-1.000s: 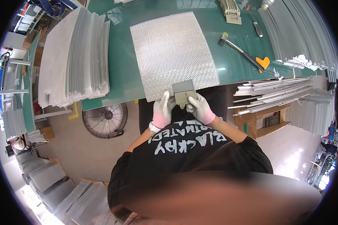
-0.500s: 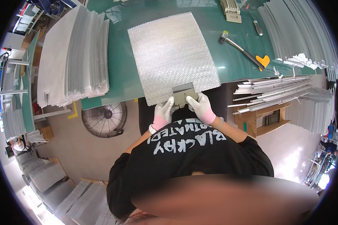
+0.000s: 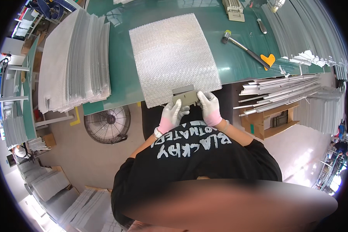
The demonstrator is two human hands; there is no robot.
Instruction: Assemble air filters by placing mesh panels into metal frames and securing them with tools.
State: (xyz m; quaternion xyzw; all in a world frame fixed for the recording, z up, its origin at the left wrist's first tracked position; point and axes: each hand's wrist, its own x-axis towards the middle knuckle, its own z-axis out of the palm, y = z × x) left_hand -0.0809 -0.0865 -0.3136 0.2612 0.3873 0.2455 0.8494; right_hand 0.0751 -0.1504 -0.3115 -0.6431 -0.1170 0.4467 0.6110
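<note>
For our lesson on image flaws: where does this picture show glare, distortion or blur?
Head view: glare on the green table and the floor at right; stacked panels bowed at upper right; smooth blur across the lower middle; grey-green plate between the hands fairly sharp.

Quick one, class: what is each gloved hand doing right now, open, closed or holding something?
Left hand: holding the grey-green piece near its left end.
Right hand: holding the same piece at its right end.
</note>
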